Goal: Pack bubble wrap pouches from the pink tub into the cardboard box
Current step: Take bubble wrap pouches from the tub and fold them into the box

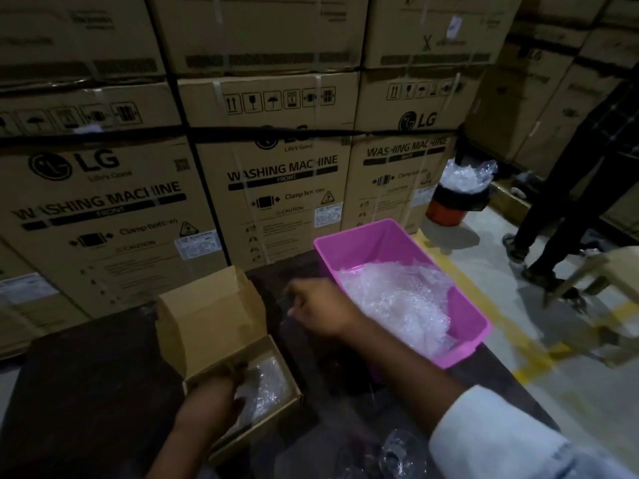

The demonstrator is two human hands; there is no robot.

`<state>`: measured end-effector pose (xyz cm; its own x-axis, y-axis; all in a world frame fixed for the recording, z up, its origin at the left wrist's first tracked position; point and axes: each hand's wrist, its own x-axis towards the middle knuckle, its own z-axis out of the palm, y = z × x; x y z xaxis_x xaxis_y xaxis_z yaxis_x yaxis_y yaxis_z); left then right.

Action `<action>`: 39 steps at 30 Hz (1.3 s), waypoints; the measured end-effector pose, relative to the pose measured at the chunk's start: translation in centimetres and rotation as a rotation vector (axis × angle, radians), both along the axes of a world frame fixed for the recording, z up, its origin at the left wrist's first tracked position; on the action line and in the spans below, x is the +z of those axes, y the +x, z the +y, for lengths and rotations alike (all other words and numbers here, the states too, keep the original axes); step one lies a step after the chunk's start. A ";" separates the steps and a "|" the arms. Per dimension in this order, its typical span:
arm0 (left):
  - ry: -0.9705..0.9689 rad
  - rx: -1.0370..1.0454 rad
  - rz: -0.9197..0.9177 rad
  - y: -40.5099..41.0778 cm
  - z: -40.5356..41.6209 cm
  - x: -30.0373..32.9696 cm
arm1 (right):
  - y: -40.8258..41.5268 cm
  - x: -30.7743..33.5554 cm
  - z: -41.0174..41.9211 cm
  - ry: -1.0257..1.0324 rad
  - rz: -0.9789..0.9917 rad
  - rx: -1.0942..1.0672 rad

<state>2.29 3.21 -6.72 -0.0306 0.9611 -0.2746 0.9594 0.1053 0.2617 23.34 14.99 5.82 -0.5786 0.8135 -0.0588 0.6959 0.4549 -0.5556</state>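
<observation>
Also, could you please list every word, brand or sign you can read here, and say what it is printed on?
"LG", "Life's Good": left washing machine carton, also the middle carton.
"WASHING MACHINE", "FRONT": left and middle cartons.
"WASHING MACHINE": right carton; the word beneath is blurred.
"Clamp bottom", "CAUTION": left and middle cartons.
Handling pictograms: upper cartons.
White stickers, fine print: unreadable.
Small cardboard box, pink tub: no text.

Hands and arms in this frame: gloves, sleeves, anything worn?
No gloves on either hand. The right hand is bare, as is the forearm up to a light, whitish cuffed sleeve near the bottom edge. The left hand and visible forearm are bare, with no sleeve in frame. No watch or rings are discernible in the dim, blurred image.
</observation>
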 end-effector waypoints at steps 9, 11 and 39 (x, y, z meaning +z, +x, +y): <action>0.146 -0.037 0.041 0.4 0.2 0.8 | 15.0 -1.9 7.1 0.002 -0.538 -0.425; 0.142 -0.039 0.049 0.5 0.3 0.8 | 15.4 -3.7 7.0 -0.058 -0.668 -0.362; 0.012 -0.053 -1.437 15.3 6.9 18.3 | 14.3 8.8 1.6 -0.674 1.435 -0.028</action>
<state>17.64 10.16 11.62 0.2957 0.9549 -0.0281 -0.1293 0.0692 0.9892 37.66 16.59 14.63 -0.4544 0.8762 0.1607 -0.5589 -0.1400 -0.8173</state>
